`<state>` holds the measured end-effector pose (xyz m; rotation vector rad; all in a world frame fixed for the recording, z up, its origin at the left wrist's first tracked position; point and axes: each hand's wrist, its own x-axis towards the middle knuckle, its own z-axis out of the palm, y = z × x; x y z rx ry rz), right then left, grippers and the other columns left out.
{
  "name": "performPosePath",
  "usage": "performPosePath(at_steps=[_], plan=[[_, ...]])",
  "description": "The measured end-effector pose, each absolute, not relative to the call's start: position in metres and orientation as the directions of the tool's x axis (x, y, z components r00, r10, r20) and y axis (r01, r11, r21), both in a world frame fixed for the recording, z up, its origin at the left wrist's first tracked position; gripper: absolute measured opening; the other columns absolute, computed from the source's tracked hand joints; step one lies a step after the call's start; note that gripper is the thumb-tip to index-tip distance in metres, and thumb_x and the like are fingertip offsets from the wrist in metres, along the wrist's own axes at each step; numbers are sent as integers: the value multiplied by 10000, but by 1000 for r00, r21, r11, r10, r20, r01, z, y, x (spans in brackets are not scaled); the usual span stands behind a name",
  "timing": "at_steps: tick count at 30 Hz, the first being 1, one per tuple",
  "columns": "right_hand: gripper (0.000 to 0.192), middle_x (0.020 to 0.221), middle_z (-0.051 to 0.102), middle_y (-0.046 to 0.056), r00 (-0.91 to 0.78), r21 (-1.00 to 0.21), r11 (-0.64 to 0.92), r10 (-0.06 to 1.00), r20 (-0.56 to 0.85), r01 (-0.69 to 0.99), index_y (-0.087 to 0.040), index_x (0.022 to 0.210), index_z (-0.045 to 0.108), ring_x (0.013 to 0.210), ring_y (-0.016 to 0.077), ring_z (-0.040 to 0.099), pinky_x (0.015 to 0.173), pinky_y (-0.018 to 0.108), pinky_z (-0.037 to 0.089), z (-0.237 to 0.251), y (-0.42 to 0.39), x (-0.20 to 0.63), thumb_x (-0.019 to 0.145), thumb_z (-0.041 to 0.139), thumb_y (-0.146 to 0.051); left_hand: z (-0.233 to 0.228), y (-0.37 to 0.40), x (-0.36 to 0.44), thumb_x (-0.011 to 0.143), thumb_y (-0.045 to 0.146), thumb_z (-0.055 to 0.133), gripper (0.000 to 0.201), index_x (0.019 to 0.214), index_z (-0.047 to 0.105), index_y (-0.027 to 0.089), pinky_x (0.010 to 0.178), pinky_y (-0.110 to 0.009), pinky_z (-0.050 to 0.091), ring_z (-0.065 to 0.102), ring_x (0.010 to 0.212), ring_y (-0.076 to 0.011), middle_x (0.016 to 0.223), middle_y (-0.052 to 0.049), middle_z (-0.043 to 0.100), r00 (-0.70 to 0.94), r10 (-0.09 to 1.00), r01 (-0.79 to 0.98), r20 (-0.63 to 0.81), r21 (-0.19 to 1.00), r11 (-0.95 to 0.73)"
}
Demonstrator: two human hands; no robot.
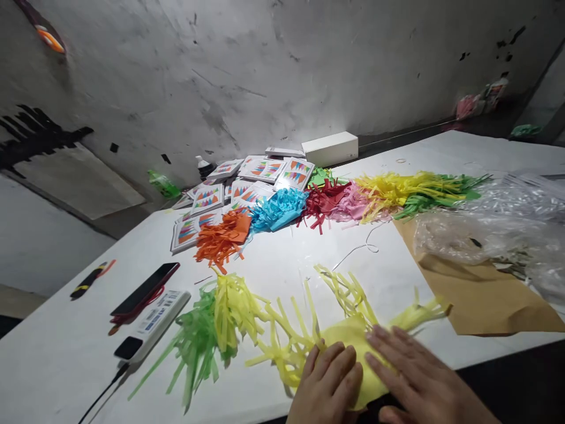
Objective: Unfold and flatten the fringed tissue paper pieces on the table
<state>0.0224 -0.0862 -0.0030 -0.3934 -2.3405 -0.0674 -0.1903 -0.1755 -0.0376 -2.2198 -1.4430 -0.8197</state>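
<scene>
While both hands are lying flat and spread, the left hand (329, 377) and right hand (415, 377) are pressing yellow paper (348, 338) onto the counter (282, 259). I think they are smoothing it; next comes gentle, even rubbing.

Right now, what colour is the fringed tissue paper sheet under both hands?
Yellow: the fringed tissue paper sheet under both hands, seen best in the head view.

White tabletop (286, 259): far centre, a row of cut tissue-paper fringe bundles: orange (220, 237), blue (278, 210), red (324, 200), pink (353, 205), yellow-and-green (419, 191). Behind them, scattered white printed cards with coloured triangles (247, 182) and a white rectangular box (330, 148). Right: brown paper sheet (481, 294) under crumpled clear plastic (498, 227). Near left: green fringe bundle (198, 338), black smartphone (145, 288), white remote-shaped device (154, 324) (cable attached).
</scene>
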Motion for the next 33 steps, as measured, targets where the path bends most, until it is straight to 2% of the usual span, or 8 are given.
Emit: performPosePath(at_steps=[4, 10, 12, 15, 19, 23, 27, 33], plan=[[373, 1022, 799, -1, -663, -198, 965, 263, 701, 173, -204, 1011, 702, 1017, 139, 713, 1050, 301, 516, -23, -92, -8, 955, 351, -91, -33, -183, -206, 941, 496, 485, 319, 997, 697, 265, 974, -376, 373, 696, 968, -198, 1064, 28, 795, 238, 743, 940, 625, 42, -337], [333, 1008, 800, 57, -746, -173, 972, 233, 624, 159, -176, 997, 700, 993, 189, 732, 955, 317, 574, -18, -87, -3, 883, 410, -59, -8, -216, -257, 803, 652, 605, 546, 1126, 626, 211, 901, -482, 382, 654, 1034, -321, 1159, -127, 744, 11, 870, 1000, 494, -8, -8], [322, 984, 803, 51, -738, -145, 977, 213, 640, 156, -174, 1038, 692, 965, 210, 742, 907, 326, 607, -14, -86, -3, 857, 448, -65, -8, -216, -253, 807, 665, 583, 589, 1154, 593, 189, 977, -504, 370, 628, 1101, -331, 1160, -152, 737, 75, 843, 996, 532, -4, -87], [368, 939, 803, 41, -724, -161, 977, 212, 657, 140, -171, 1081, 669, 922, 207, 747, 877, 321, 615, -12, -86, -6, 846, 418, -42, -20, -200, -224, 966, 419, 440, 251, 1064, 599, 250, 1074, -459, 346, 673, 1025, -246, 1018, -45, 791, 200, 765, 951, 613, 67, -302], [283, 778, 744, -6, -683, -357, 911, 396, 613, 208, -208, 1000, 639, 864, 201, 714, 856, 367, 556, -15, -85, -12, 878, 420, -77, -40, -180, -194, 971, 201, 362, 270, 887, 609, 269, 773, -390, 518, 641, 587, -181, 640, 26, 713, 97, 786, 882, 611, 313, -352], [202, 751, 686, -40, -575, -498, 798, 596, 561, 341, -243, 948, 599, 803, 190, 648, 838, 404, 431, -22, -87, -25, 911, 461, -101, -38, -176, -198, 921, 173, 376, 244, 961, 604, 249, 612, -387, 498, 613, 629, -223, 692, -33, 675, -156, 869, 865, 470, 489, -110], [209, 698, 646, -25, -451, -533, 671, 741, 498, 515, -255, 836, 585, 748, 215, 602, 791, 438, 355, -29, -87, -40, 951, 430, -175, -25, -166, -201, 931, 168, 387, 228, 935, 601, 246, 635, -390, 494, 625, 675, -245, 752, -44, 711, -251, 913, 879, 321, 470, 76], [197, 685, 652, -14, -435, -429, 622, 775, 458, 655, -275, 768, 581, 738, 253, 614, 775, 467, 350, -26, -84, -45, 918, 463, -227, -11, -148, -198, 899, 109, 472, 189, 814, 587, 233, 603, -369, 469, 667, 615, -227, 716, -16, 730, -204, 965, 936, 163, 321, 143]])
